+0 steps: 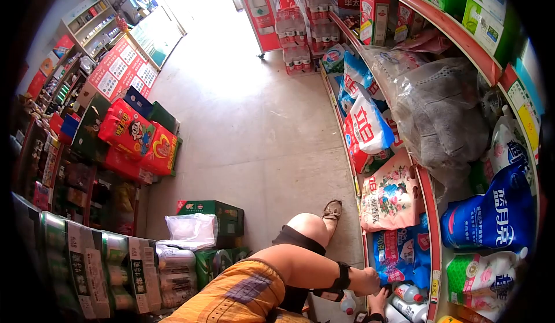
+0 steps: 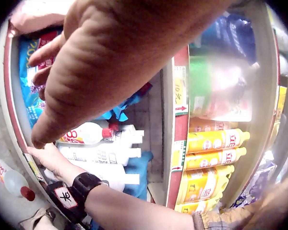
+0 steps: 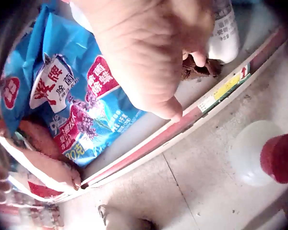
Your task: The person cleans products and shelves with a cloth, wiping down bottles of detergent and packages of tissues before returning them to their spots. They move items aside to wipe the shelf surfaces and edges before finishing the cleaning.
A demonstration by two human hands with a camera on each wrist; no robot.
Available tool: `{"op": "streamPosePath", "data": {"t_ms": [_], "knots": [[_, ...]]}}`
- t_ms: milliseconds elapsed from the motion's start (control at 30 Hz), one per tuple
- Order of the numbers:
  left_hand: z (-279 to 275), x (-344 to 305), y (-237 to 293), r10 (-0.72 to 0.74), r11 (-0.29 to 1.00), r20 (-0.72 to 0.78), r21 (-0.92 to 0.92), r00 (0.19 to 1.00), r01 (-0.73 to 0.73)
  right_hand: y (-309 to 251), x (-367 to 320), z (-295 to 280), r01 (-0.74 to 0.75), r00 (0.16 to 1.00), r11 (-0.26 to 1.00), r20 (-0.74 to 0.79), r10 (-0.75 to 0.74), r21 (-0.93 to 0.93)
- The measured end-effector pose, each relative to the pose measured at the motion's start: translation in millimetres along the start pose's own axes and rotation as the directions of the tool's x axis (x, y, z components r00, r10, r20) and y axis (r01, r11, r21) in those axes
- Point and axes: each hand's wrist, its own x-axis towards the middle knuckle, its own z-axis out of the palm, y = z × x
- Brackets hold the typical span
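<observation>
Both hands are low at the bottom shelf, on the right of the head view. My left hand (image 1: 364, 280) reaches over the shelf, its fingers (image 2: 44, 57) extended over a blue detergent bag (image 2: 31, 88). Its thumb points down to the shelf edge. Close beside it is my right hand (image 1: 378, 303), lying at the front edge near white bottles (image 2: 98, 155) and a red-capped 84 bottle (image 2: 84, 133). In the right wrist view its thumb is spread at the edge strip, and its fingertips hang near a dark brown crumpled thing (image 3: 201, 67).
Another red-capped bottle (image 1: 348, 304) is on the floor beside the shelf. Yellow bottles (image 2: 213, 141) fill the neighbouring shelf. A pink detergent bag (image 1: 390, 196) lies farther along. Beer cases (image 1: 87, 265) and a green box (image 1: 222, 216) stand across the aisle.
</observation>
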Motion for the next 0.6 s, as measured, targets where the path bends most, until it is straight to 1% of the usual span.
{"op": "streamPosePath", "data": {"t_ms": [67, 133, 167, 233, 267, 333, 367, 533, 600], "knots": [[0, -1, 1, -0.009, 1.000, -0.018, -0.009, 1.000, 0.009, 1, -3, 0, 0.002, 1.000, 1.000, 0.011, -0.002, -0.003], [-5, 0, 0, -0.013, 1.000, 0.022, -0.006, 1.000, 0.013, 0, -5, -1, 0.033, 0.999, 0.999, -0.005, -0.033, -0.032], [-5, 0, 0, -0.011, 1.000, 0.019, -0.005, 1.000, 0.011, -2, -7, -2, 0.032, 0.999, 0.999, -0.008, -0.032, -0.034], [-2, 1, -1, -0.013, 1.000, -0.024, -0.018, 1.000, 0.012, -18, -26, -9, 0.014, 0.998, 1.000, 0.066, -0.013, -0.014], [2, 2, -1, -0.007, 1.000, -0.025, -0.017, 1.000, 0.006, -22, -35, -8, 0.009, 0.998, 1.000, 0.063, -0.008, -0.014], [5, 6, -1, 0.003, 1.000, -0.008, 0.029, 1.000, -0.003, -26, -51, -6, 0.138, 0.981, 0.989, 0.128, -0.144, 0.056], [5, 6, 0, 0.007, 1.000, -0.011, 0.028, 1.000, -0.007, -24, -55, -3, 0.141, 0.980, 0.989, 0.136, -0.144, 0.035], [-9, -5, 3, 0.008, 0.999, 0.066, 0.030, 0.998, -0.011, -20, -56, 5, 0.166, 0.982, 0.984, 0.077, -0.171, 0.066], [-14, -8, 1, -0.008, 1.000, 0.069, 0.020, 0.998, 0.006, -23, -49, 3, 0.182, 0.980, 0.981, 0.066, -0.187, 0.074]]}}
